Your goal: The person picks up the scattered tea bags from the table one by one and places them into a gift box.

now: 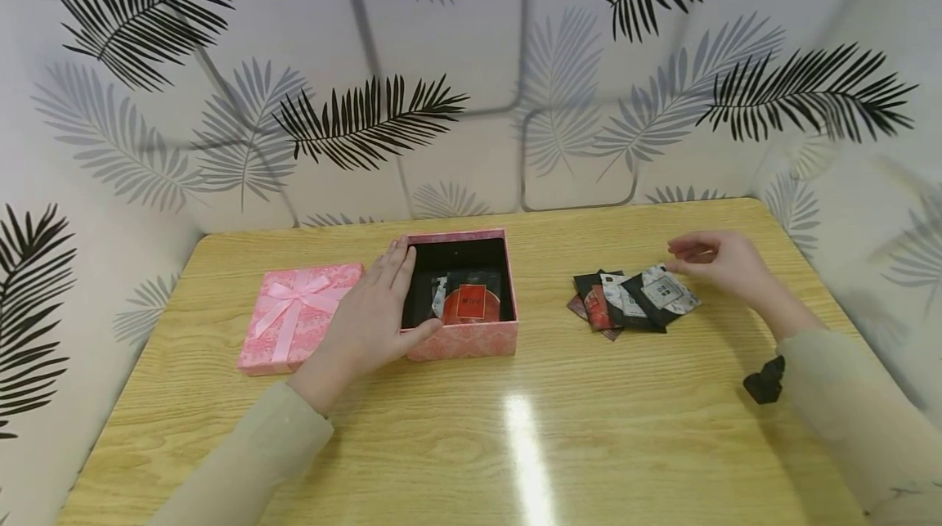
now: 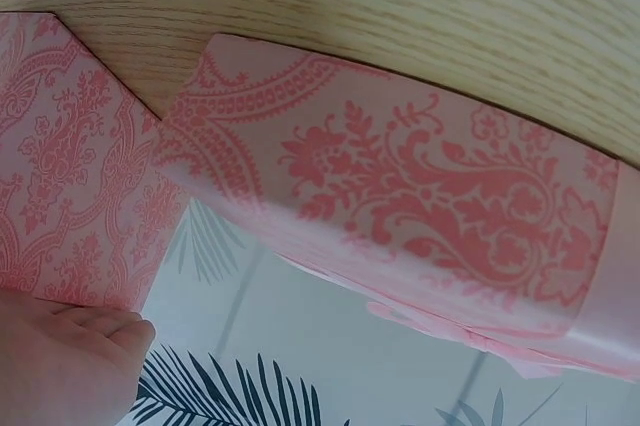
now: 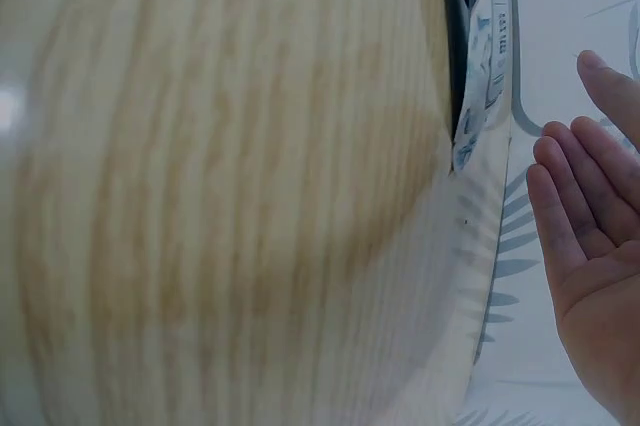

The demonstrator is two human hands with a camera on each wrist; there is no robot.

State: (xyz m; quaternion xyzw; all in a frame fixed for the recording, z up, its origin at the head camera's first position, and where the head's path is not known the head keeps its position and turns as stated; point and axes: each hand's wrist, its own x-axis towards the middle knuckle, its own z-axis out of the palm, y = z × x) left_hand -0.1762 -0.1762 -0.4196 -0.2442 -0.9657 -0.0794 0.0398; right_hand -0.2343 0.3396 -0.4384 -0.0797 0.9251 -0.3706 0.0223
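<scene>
A pink patterned gift box with a black inside stands uncovered on the table. In it lie a red-and-black packet and part of a silvery one. My left hand rests along the box's left side, fingers straight, thumb by the front rim; the left wrist view shows its fingers against the patterned wall. To the right, several overlapping flat packets, black, red and white, lie in a loose pile. Beside the pile's right end, my right hand hovers with fingers loosely extended and nothing held, palm showing in the right wrist view.
The pink lid with a ribbon bow lies left of the box, partly behind my left arm. A small black object shows at my right sleeve. The wooden table ends at a leaf-patterned curtain.
</scene>
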